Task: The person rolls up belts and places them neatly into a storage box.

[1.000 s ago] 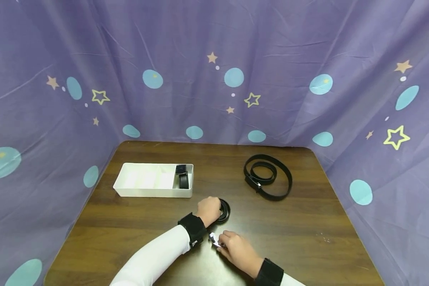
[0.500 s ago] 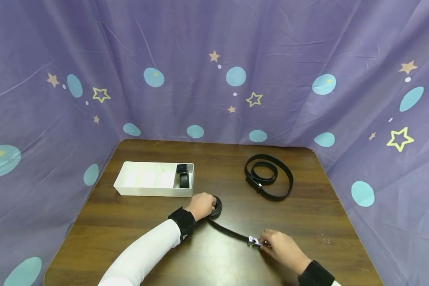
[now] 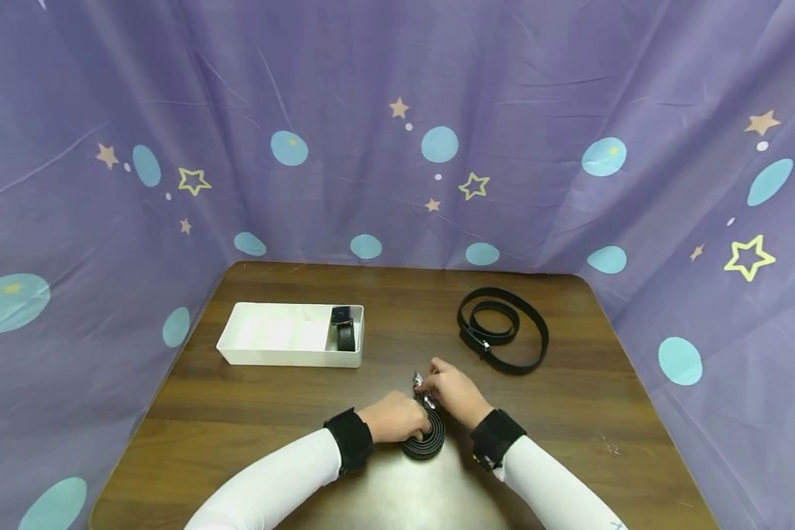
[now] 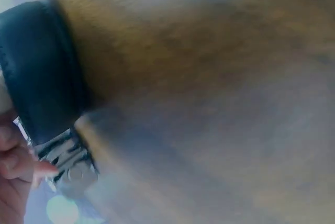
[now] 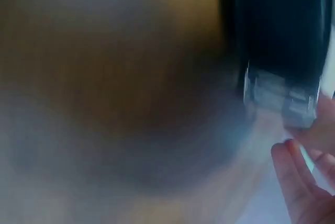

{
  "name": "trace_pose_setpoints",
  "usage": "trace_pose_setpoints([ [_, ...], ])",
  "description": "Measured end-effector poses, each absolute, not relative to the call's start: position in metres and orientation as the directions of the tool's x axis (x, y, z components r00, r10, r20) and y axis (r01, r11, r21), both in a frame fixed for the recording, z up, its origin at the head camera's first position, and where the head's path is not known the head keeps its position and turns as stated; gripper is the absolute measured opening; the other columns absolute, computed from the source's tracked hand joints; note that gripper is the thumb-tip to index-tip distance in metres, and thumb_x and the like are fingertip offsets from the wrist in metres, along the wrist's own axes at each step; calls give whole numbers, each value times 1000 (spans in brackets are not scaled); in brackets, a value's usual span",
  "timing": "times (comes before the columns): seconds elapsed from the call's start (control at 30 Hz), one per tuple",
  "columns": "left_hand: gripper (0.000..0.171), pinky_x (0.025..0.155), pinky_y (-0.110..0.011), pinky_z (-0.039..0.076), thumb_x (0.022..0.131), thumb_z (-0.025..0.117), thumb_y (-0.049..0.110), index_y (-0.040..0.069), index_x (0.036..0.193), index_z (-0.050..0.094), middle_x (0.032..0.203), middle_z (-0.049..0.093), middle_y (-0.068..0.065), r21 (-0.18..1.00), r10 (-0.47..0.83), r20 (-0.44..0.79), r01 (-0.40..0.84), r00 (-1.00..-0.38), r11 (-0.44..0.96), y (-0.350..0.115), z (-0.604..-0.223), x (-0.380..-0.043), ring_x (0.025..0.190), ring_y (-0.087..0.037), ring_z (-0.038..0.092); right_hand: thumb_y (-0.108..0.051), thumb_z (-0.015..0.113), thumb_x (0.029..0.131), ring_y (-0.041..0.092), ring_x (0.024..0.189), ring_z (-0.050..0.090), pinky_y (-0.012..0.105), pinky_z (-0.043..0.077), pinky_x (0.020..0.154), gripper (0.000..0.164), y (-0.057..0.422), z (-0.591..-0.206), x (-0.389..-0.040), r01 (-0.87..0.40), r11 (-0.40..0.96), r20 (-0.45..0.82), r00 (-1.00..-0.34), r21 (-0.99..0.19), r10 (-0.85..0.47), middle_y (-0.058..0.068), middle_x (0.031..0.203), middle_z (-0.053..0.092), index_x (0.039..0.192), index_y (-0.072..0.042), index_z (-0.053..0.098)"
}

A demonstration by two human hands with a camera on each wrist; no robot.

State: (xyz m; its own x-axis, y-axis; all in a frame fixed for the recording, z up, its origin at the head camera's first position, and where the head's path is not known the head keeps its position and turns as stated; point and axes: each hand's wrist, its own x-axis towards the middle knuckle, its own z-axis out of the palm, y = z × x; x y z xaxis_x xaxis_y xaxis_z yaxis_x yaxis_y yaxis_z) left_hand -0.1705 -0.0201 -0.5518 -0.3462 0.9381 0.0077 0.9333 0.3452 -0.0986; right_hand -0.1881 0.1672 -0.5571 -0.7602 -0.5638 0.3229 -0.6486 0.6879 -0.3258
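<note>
A black belt (image 3: 425,447) lies in a tight coil near the front middle of the table. My left hand (image 3: 394,418) grips this coil from the left, its fingers bent over the top. Just beyond the coil, my right hand (image 3: 457,391) pinches the silvery buckle end (image 3: 428,400). The left wrist view shows the coiled belt (image 4: 42,72) standing on edge, its metal buckle (image 4: 68,158) beside some fingers (image 4: 11,153). In the right wrist view, the belt (image 5: 282,20) and clasp (image 5: 282,98) appear close up, with much of the table blurred.
A white divided box (image 3: 291,358) stands at the back left. Its right compartment holds a rolled black strap (image 3: 346,335) with a dark end piece. Another black belt (image 3: 545,335) lies loosely coiled at the back right. A purple curtain (image 3: 371,73) surrounds the table's far sides.
My right hand swung the buckle end out to the right, then back left and beyond the coil. The coil, held by my left hand, has shifted right and nearer the front edge.
</note>
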Motion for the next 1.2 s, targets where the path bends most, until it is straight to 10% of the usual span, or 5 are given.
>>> trace_pose_setpoints([
  [0.3,10,67,-19,46,74,77,39,31,76,70,83,56,16,-99,911,254,928,-325,359,-24,-563,-170,82,0,58,10,57,85,20,82,68,30,53,70,22,154,-556,-173,-500,584,254,-854,-639,-454,6,89,69,97,-7,54],
  [0.5,15,70,-22,33,69,79,42,31,76,72,95,51,8,0,837,302,878,-457,479,-24,-565,-166,88,-8,48,9,59,86,24,91,69,34,55,78,26,162,-554,-172,-472,550,200,-853,-689,-482,8,94,69,106,-5,50],
  [0.83,16,85,-32,47,70,81,39,28,76,71,113,56,-3,184,769,256,811,-585,556,-27,-560,-163,105,-17,53,12,61,85,32,96,67,39,55,81,33,167,-555,-174,-429,487,161,-851,-760,-500,18,108,60,111,1,43],
  [1.2,16,90,-26,46,72,81,38,28,71,69,118,54,1,263,743,147,750,-653,607,-22,-562,-165,106,-15,54,-16,79,78,10,88,49,30,48,77,20,175,-554,-148,-650,644,289,-759,-404,-584,-4,93,54,90,-16,62],
])
